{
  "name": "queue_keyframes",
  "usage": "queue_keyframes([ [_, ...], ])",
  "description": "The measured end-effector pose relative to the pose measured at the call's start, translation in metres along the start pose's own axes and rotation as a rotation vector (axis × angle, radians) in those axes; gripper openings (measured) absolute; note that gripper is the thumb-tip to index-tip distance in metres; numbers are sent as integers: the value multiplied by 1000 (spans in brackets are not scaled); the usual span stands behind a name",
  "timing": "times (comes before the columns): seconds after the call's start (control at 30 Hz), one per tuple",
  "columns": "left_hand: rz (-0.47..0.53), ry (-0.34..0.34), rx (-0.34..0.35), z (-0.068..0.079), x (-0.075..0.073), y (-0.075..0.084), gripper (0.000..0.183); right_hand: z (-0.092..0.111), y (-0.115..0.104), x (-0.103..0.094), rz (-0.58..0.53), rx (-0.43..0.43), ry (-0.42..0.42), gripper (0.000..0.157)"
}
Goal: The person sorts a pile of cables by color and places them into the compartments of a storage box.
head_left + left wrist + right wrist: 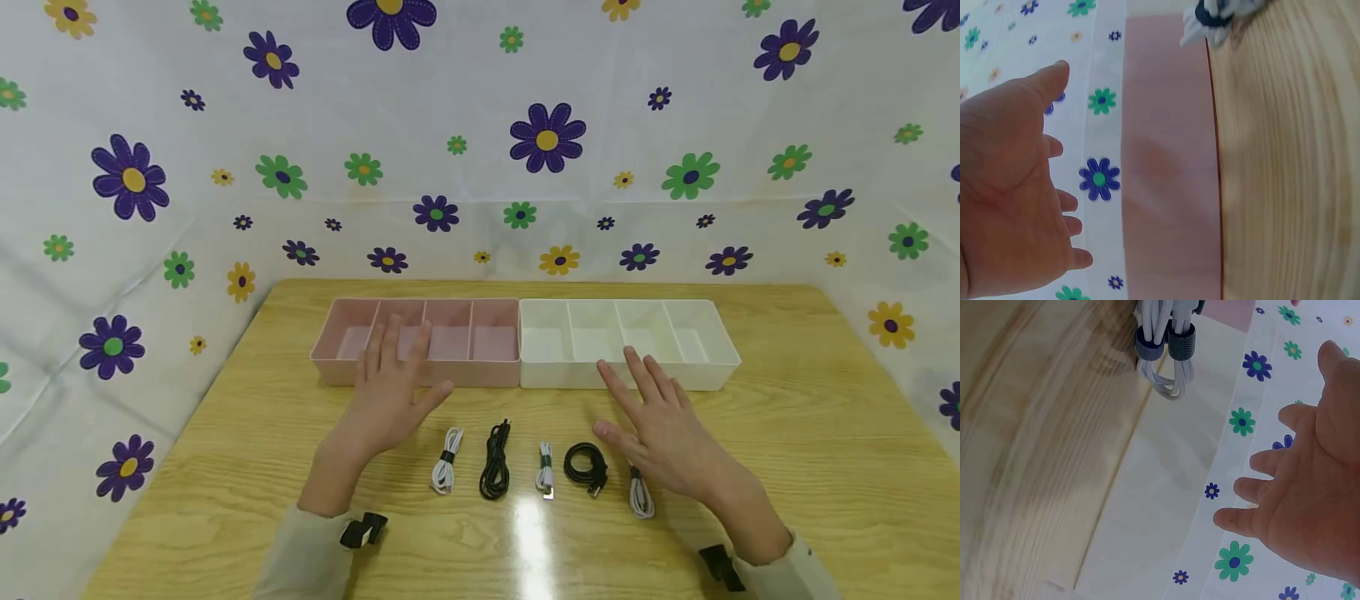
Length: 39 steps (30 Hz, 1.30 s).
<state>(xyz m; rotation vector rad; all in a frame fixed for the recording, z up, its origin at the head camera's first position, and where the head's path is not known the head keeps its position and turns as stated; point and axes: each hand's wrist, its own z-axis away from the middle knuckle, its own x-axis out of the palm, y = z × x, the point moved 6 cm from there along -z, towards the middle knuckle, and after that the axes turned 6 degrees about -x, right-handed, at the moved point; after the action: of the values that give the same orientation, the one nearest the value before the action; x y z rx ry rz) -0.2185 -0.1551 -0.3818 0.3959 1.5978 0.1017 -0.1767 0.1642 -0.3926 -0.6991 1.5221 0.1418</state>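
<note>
My left hand (386, 400) hovers with fingers spread before the pink divided box (420, 374), its fingertips overlapping the compartments in the head view. Likewise spread, my right hand (667, 437) is in front of the white divided box (622, 377). Neither hand holds anything. Between and below them lies a row of bundled cables: a white cable (443, 473), a long black cable (492, 471), a short white cable (544, 477), a round-coiled black cable (597, 478) and a pale cable (641, 500). My right hand partly hides the pale cable's upper end.
Both boxes stand end to end on a wooden table (262, 467), towards its far edge. Behind and along the sides hangs white cloth (465, 92) printed with flowers. Black straps (364, 530) are at both sleeve cuffs.
</note>
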Motion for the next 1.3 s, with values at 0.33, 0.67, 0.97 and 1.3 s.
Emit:
queue_keyframes([
  [0.33, 196, 92, -59, -6, -11, -40, 79, 1, 0, 1, -6, 1, -3, 73],
  [0.67, 514, 276, -155, -3, -32, -96, 69, 1, -2, 0, -5, 1, 15, 72],
  [0.97, 833, 261, -291, 2, -36, -148, 75, 2, -5, -1, -3, -1, 30, 72],
  [1.3, 961, 108, -349, 3, -33, -172, 72, 0, -5, 3, -16, 10, 17, 74],
])
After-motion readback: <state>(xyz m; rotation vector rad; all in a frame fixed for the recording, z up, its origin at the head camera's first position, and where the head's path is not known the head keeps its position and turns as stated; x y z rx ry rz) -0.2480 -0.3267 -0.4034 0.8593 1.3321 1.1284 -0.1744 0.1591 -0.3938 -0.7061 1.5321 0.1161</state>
